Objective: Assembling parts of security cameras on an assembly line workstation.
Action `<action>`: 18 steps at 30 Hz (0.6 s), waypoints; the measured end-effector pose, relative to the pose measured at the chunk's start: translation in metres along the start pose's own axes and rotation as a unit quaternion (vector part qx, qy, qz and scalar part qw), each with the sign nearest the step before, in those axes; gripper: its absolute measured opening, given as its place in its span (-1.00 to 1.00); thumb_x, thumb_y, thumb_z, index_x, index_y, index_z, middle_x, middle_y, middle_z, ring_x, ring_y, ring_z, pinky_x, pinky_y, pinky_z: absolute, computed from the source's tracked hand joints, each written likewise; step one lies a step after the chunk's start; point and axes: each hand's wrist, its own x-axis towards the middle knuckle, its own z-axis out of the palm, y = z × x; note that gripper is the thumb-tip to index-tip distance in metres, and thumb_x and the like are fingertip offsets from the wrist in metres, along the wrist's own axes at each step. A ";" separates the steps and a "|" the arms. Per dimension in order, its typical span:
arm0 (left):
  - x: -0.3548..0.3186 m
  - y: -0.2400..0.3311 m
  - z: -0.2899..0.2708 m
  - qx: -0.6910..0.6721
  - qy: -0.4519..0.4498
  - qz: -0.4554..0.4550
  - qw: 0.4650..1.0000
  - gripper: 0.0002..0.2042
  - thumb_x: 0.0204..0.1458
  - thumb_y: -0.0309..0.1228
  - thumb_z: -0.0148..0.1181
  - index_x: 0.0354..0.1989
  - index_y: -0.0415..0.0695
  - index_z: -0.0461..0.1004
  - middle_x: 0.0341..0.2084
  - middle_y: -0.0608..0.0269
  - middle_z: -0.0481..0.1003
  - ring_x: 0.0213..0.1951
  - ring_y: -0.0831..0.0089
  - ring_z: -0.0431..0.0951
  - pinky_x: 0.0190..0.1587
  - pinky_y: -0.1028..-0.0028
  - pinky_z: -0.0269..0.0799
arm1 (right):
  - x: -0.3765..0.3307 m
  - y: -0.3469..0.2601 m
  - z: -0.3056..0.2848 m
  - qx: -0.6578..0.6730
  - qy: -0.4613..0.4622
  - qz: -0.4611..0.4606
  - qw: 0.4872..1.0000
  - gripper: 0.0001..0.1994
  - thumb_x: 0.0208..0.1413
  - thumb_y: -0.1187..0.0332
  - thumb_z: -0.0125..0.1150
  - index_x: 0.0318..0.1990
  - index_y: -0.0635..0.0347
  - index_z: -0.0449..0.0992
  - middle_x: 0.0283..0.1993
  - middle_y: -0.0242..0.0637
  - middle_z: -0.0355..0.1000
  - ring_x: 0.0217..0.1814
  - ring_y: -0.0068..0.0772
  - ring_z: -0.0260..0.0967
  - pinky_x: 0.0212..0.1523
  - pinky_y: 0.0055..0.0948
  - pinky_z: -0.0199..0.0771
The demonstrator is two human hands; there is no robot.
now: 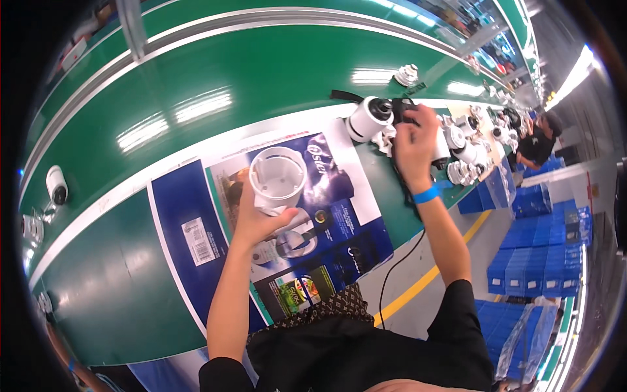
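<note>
My left hand point(253, 222) holds a white plastic cylindrical housing point(286, 198), its round open end facing up and its hollow inside visible. It is held over a printed blue and white cardboard sheet point(339, 225) lying on the bench. Away to the right, my right hand point(417, 144) is curled beside a black object point(403, 110) at the bench's right side. What its fingers close on is hidden. Just left of that hand, a white motor-like unit with a black end point(367, 121) lies tilted.
Several white appliance parts point(465, 147) crowd the bench beyond my right hand. A green conveyor surface point(261, 78) runs along the far side, with a white unit point(57, 185) at its left. A black cable point(392, 268) hangs at the bench edge. Blue boxes point(539, 251) and a person point(541, 144) are at right.
</note>
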 end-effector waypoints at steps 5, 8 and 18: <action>0.000 0.013 -0.014 -0.041 -0.002 -0.025 0.999 -0.06 -0.37 -0.35 0.52 0.25 -0.24 0.07 0.06 0.10 0.35 0.11 0.32 0.36 0.16 0.35 0.26 | 0.081 0.060 -0.040 0.230 0.132 0.305 0.915 -0.58 0.20 0.37 0.10 0.15 0.25 0.17 0.17 -0.12 0.21 0.14 -0.12 0.33 0.01 -0.12 0.42; -0.002 0.015 -0.015 0.073 0.011 -0.028 0.997 -0.09 -0.38 -0.26 0.54 0.22 -0.24 0.16 0.07 0.06 0.34 0.11 0.25 0.36 0.18 0.33 0.25 | 0.067 0.094 -0.065 0.123 0.091 0.259 0.954 -0.63 0.17 0.36 0.11 0.11 0.19 0.25 0.07 -0.19 0.31 0.02 -0.22 0.40 -0.05 -0.23 0.45; -0.003 0.011 0.000 0.133 -0.031 0.066 0.988 0.04 -0.39 -0.16 0.54 0.27 -0.29 0.01 0.22 -0.08 0.15 0.28 0.07 0.13 0.32 0.24 0.01 | -0.134 -0.055 0.019 -0.161 -0.345 -0.135 0.915 -0.68 -0.04 0.54 0.18 -0.06 0.33 0.45 0.01 -0.04 0.40 0.08 0.02 0.33 0.10 -0.15 0.29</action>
